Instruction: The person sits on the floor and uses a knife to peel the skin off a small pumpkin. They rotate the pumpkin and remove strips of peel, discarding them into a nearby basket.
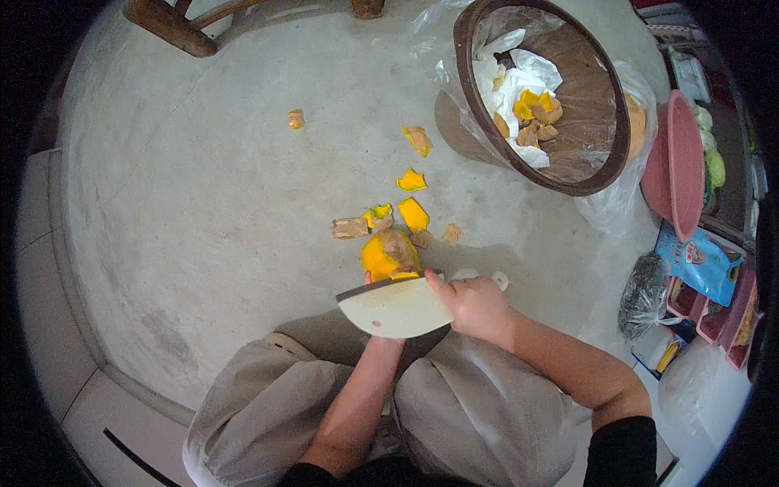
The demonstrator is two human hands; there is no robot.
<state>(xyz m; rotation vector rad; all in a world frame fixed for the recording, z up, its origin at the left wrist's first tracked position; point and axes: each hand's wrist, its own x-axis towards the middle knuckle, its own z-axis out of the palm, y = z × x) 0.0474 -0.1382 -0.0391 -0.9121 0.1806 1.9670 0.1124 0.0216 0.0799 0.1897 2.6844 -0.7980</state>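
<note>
My right hand point(478, 304) is closed on the handle end of a broad cleaver point(398, 307), its blade spanning the view just in front of my knees. The blade's dark edge lies against a partly peeled pumpkin point(383, 255), yellow flesh showing beside tan rind. My left hand point(368, 278) is mostly hidden beneath the blade; a fingertip shows at the pumpkin's near side, its grip hidden. Pieces of pumpkin rind point(414, 214) lie on the floor just beyond, some yellow side up, some tan side up.
A brown waste bin point(621, 146) with a plastic liner, white paper and rind pieces stands at the upper right. A pink basin point(675, 164), a blue packet point(700, 265) and a dark plastic bag point(642, 295) are on the right. Wooden furniture legs point(173, 27) stand at the upper left.
</note>
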